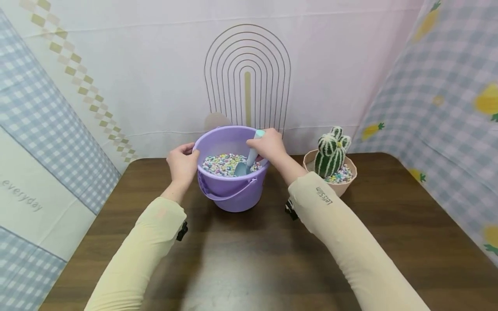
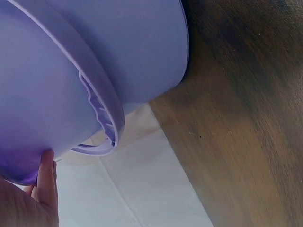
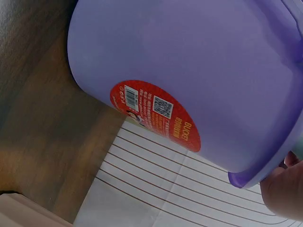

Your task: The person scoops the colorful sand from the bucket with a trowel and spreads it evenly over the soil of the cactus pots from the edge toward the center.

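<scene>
Slanting between right fingers (image 1: 252, 143), seemingly: scoop (image 1: 252, 158)

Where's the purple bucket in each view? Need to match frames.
Head: purple bucket just left of centre, whole.
Left wrist: upper left, cropped by the frame edges.
Right wrist: upper right, cropped, red label showing.
Shared landmark: brown tabletop, below it in head, right side in left wrist, left side in right wrist.
</scene>
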Motion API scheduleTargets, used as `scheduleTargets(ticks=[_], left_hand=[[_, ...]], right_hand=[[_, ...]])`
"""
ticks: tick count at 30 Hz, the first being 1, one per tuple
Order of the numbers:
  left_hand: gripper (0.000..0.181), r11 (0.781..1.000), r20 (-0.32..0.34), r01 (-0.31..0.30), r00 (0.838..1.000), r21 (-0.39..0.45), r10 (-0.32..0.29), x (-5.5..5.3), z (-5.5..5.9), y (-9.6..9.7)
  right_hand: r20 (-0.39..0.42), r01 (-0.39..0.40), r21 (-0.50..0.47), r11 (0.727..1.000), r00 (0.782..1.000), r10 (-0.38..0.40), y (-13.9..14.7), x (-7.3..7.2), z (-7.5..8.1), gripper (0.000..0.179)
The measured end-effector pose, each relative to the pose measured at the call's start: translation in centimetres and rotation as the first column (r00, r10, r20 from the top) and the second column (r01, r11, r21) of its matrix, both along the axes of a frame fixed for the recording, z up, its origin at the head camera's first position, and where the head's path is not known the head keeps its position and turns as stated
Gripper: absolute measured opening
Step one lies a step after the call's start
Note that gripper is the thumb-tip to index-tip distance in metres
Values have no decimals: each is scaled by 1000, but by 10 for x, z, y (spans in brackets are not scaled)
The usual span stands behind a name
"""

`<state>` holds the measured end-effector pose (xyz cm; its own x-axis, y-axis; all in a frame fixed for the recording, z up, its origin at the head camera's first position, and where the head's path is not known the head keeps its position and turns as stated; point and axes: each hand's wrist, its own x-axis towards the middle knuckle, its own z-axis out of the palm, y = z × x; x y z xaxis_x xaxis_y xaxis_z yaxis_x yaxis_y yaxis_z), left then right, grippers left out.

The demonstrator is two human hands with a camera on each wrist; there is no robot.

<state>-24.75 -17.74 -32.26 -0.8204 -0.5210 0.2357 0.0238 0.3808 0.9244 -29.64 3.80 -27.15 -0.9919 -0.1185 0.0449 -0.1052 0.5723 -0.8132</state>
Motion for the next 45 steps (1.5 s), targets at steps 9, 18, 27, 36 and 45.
scheduleTargets(ticks=[9,18,27,36,45], left_hand=[[41,1000,20,-12,1000,-10,13,3,0,0],[40,1000,28,1,1000,-5,-1,2,3,-2],[39,1000,32,-3,999,3,3,3,-1,-1],[40,1000,12,-9,1000,17,8,2,0,-2],[38,1000,19,-7,1000,-7,7,1,1,-2]], right_hand=[[190,27,-272,962,981,26,-2,0,3,26],[240,138,-405,904,970,-40,-17,-4,4,14],[285,264,-581,770,952,-112,-26,-6,-2,26],[313,338,-666,665,936,-161,-31,-9,-1,24],[329,393,-761,516,919,-216,-32,-12,0,18]])
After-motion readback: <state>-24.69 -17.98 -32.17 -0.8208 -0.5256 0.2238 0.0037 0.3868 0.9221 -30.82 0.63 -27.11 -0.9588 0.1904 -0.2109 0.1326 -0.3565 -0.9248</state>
